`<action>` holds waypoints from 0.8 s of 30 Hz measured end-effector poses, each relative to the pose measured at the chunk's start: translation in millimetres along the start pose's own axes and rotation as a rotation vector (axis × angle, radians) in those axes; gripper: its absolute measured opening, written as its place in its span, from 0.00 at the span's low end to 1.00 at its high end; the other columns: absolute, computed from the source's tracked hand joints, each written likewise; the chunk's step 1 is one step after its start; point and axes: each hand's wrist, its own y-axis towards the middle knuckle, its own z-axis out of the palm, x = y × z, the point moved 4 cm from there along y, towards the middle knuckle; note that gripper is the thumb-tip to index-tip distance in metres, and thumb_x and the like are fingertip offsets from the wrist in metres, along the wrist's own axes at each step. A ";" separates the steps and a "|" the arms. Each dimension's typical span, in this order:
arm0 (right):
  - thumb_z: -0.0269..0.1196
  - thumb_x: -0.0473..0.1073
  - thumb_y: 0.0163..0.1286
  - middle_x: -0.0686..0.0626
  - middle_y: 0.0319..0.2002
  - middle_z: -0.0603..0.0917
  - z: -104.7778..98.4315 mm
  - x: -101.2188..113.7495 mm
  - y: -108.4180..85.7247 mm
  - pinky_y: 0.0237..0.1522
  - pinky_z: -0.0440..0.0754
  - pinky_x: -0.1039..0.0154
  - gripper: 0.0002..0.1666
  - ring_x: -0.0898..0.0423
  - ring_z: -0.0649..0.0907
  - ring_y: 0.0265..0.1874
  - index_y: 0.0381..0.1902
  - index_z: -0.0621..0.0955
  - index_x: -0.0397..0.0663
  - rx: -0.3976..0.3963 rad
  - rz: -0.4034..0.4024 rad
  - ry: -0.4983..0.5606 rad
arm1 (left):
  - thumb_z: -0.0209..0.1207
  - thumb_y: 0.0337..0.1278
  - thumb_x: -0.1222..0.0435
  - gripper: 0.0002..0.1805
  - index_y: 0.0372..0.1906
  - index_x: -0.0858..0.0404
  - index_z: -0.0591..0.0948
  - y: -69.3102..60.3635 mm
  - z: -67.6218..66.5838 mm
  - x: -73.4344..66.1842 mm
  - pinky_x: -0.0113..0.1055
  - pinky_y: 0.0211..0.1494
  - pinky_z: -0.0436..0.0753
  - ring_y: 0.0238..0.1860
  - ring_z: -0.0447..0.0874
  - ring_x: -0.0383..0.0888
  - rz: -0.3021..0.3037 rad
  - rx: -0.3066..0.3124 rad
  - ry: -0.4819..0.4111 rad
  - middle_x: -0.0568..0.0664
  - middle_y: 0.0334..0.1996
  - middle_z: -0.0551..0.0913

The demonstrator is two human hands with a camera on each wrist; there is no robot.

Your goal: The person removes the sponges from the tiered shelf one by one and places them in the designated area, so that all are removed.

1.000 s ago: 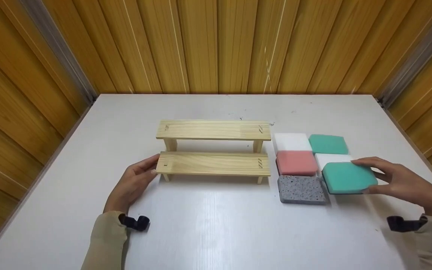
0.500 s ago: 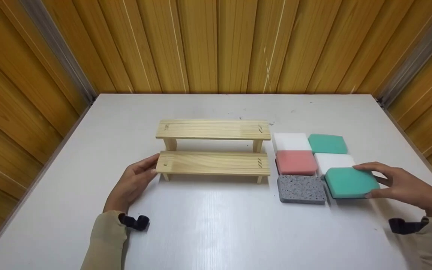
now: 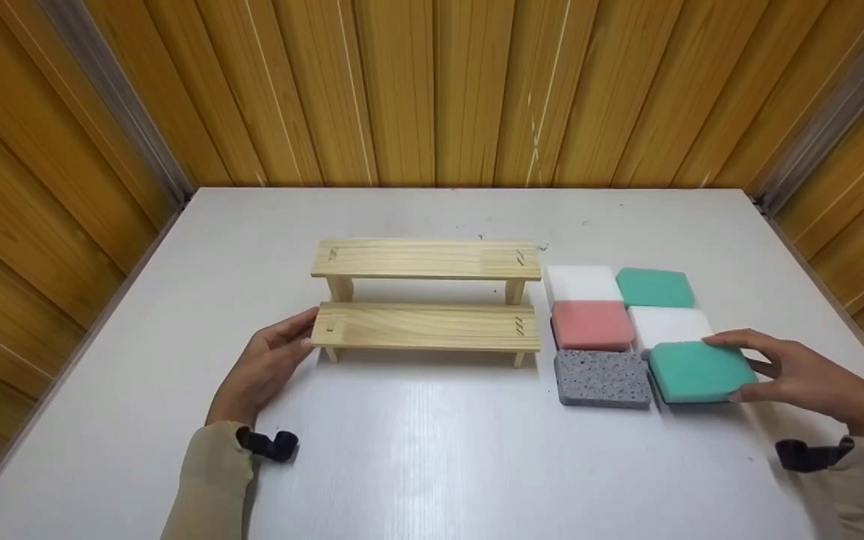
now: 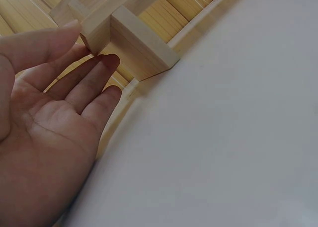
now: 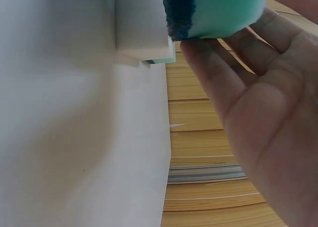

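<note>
In the head view my right hand [image 3: 799, 379] grips a green sponge [image 3: 702, 371] by its right end, thumb in front and fingers behind. The right wrist view shows the sponge's dark blue scouring side [image 5: 180, 13] facing down, raised off the table. Beyond it lies a white sponge [image 3: 670, 328], partly covered by the green one; a grey speckled sponge [image 3: 603, 379] lies to its left. My left hand [image 3: 267, 367] touches the left end of the lower board of a two-tier wooden stand [image 3: 424, 327] with thumb and index finger. Its other fingers [image 4: 107, 103] extend loosely beneath.
A pink sponge [image 3: 593, 325], another white sponge [image 3: 583, 283] and another green sponge [image 3: 655, 287] lie right of the stand. All stand on a white table [image 3: 417, 450]. Wood-patterned panels [image 3: 469, 94] enclose the back and sides.
My right hand has moved the green sponge slightly toward me, uncovering more of the white sponge behind it. The left hand and the wooden stand have stayed in place.
</note>
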 end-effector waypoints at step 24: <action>0.72 0.37 0.52 0.83 0.56 0.60 1.3 -4.7 -3.3 0.48 0.69 0.86 0.40 0.91 0.57 0.52 0.64 0.71 0.47 0.037 0.004 0.008 | 0.54 0.63 0.73 0.33 0.72 0.70 0.59 0.9 -0.5 0.9 0.27 0.69 0.68 0.72 0.61 0.44 0.009 0.008 0.013 0.59 0.74 0.57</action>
